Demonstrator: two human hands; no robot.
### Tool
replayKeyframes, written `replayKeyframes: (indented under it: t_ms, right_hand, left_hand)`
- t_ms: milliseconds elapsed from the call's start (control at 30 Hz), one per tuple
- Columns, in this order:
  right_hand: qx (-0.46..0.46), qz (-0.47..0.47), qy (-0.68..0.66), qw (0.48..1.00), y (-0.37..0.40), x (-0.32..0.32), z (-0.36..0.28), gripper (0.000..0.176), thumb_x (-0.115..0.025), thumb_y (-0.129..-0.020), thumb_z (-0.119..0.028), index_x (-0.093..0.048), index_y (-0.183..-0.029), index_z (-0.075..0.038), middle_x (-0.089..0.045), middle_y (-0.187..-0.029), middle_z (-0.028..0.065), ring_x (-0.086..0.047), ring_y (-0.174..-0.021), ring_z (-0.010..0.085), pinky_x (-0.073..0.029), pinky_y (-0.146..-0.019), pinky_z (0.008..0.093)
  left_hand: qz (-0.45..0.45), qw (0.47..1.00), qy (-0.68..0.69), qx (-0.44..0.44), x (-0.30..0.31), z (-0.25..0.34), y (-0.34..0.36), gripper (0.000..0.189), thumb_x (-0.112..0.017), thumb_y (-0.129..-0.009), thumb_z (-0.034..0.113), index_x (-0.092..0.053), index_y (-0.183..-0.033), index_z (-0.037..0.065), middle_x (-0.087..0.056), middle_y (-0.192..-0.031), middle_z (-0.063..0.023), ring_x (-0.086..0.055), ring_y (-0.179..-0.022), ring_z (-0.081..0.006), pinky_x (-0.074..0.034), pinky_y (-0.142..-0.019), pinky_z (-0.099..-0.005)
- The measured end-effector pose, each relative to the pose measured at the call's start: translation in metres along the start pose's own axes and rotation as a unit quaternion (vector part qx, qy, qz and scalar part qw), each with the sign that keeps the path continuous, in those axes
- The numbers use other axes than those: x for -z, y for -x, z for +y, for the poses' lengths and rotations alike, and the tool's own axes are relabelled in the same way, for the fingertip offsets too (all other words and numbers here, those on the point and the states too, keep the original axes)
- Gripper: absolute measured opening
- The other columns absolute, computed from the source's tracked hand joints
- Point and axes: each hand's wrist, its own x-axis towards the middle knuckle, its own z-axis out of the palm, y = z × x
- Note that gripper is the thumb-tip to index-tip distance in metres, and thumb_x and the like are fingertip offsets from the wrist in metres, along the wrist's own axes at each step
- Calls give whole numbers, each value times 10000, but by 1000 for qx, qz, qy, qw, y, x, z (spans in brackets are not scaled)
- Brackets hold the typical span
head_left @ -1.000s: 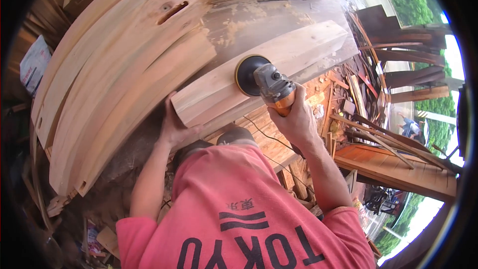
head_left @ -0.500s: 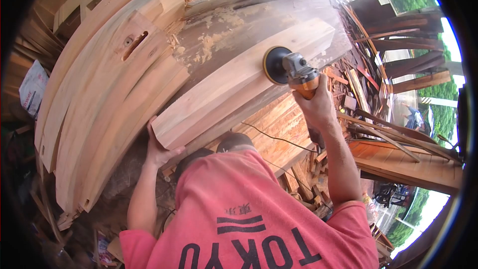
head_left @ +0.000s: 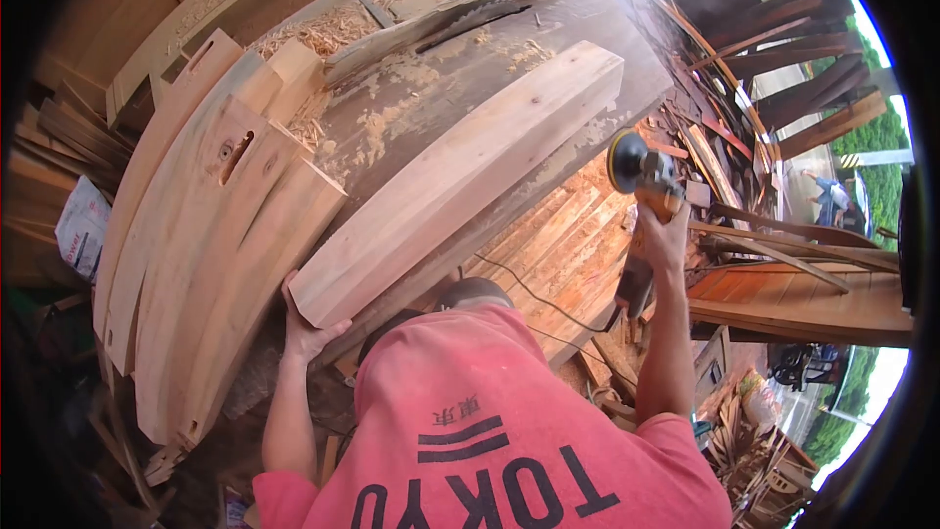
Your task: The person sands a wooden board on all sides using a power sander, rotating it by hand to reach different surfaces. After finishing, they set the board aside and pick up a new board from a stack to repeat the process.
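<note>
A thick pale wooden beam (head_left: 460, 176) lies slantwise on the dusty worktable (head_left: 401, 103). At its near left end, my left hand (head_left: 308, 328) grips the lower edge, fingers wrapped round the end corner. My right hand (head_left: 666, 235) is closed round the head of an angle grinder (head_left: 636, 279) fitted with a round sanding disc (head_left: 625, 162). The disc is off the beam, to the right of it and past the table edge, facing left. A cord hangs from the grinder's lower end.
Several long shaped boards (head_left: 206, 264) lie at the left. A saw blade (head_left: 475, 22) sticks up from the table beyond the beam, near wood shavings (head_left: 323, 29). Scrap wood (head_left: 715, 147) is heaped at the right. A distant person (head_left: 830, 198) is outside.
The grinder in my right hand has moved off the beam, right and downward. The beam appears turned, with more of its side showing. My left hand still holds its near end.
</note>
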Motion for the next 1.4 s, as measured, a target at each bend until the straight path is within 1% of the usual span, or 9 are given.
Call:
replayKeyframes:
  t_ms: [300, 433, 567, 667, 833, 933, 967, 1167, 1400]
  right_hand:
    - [-151, 16, -105, 983, 77, -8, 70, 592, -790, -878, -230, -468, -1314, 7, -621, -1171, 126, -620, -1048, 195, -514, -919, 345]
    - [-168, 36, -158, 973, 86, -12, 109, 457, -749, -908, -180, -474, -1238, -25, -615, -989, 85, -640, -724, 157, -545, -607, 314]
    - [-200, 38, -152, 967, 86, -10, 128, 486, -748, -908, -182, -468, -1272, -25, -617, -1019, 84, -645, -792, 163, -554, -667, 321]
    - [-206, 52, -157, 964, 88, -8, 127, 509, -750, -905, -181, -468, -1299, -25, -622, -1046, 83, -650, -850, 170, -561, -722, 334]
    - [-208, 5, -224, 952, 75, -10, 126, 533, -761, -889, -205, -503, -1320, -24, -654, -1168, 105, -666, -973, 185, -565, -807, 333]
    - [-175, 66, -84, 979, 75, -15, 151, 682, -789, -859, -248, -468, -1393, 29, -640, -1243, 138, -632, -1115, 237, -505, -996, 385]
    - [-231, 41, -121, 965, 73, 0, 113, 730, -804, -847, -251, -442, -1413, 35, -626, -1274, 148, -612, -1160, 242, -493, -1019, 389]
    - [-282, 41, -135, 949, 67, 11, 123, 717, -816, -821, -369, -450, -1315, 1, -661, -1200, 207, -664, -1122, 301, -519, -968, 400]
    - [-237, 59, -137, 960, 50, 20, 136, 720, -819, -817, -373, -446, -1305, 3, -657, -1212, 238, -660, -1144, 343, -512, -981, 419]
  left_hand:
    - [29, 989, -123, -71, -9, -3, 12, 1295, -994, -570, 291, -159, -1539, 87, -410, -1450, -157, -459, -1356, -320, -400, -1133, -460]
    - [47, 973, -200, -110, -7, -12, 12, 1304, -994, -576, 324, -156, -1542, 72, -371, -1510, -209, -432, -1380, -363, -373, -1146, -496]
    - [73, 900, -412, -120, -14, 41, 21, 1341, -995, -561, 383, -166, -1562, 54, -313, -1585, -258, -347, -1441, -431, -270, -1195, -561]
    - [48, 899, -395, -183, -51, 95, 11, 1353, -979, -556, 448, -195, -1580, 41, -296, -1603, -265, -287, -1476, -461, -206, -1210, -590]
    - [-30, 831, -506, -231, -192, 185, -93, 1352, -947, -593, 461, -172, -1622, 51, -391, -1540, -244, -377, -1418, -444, -318, -1162, -558]
    - [-69, 831, -499, -237, -240, 178, -148, 1338, -930, -574, 476, -190, -1626, 107, -434, -1481, -253, -453, -1331, -467, -366, -1100, -599]
    - [-82, 834, -502, -215, -252, 177, -158, 1341, -927, -556, 430, -185, -1635, 138, -465, -1440, -246, -478, -1308, -464, -386, -1079, -606]
    - [-83, 866, -465, -160, -238, 189, -182, 1297, -889, -540, 261, -210, -1644, 215, -518, -1381, -226, -511, -1284, -441, -411, -1091, -567]
    - [86, 813, -555, -155, -227, 182, -186, 1283, -907, -601, 249, -183, -1660, 244, -411, -1512, -289, -418, -1400, -465, -275, -1199, -570]
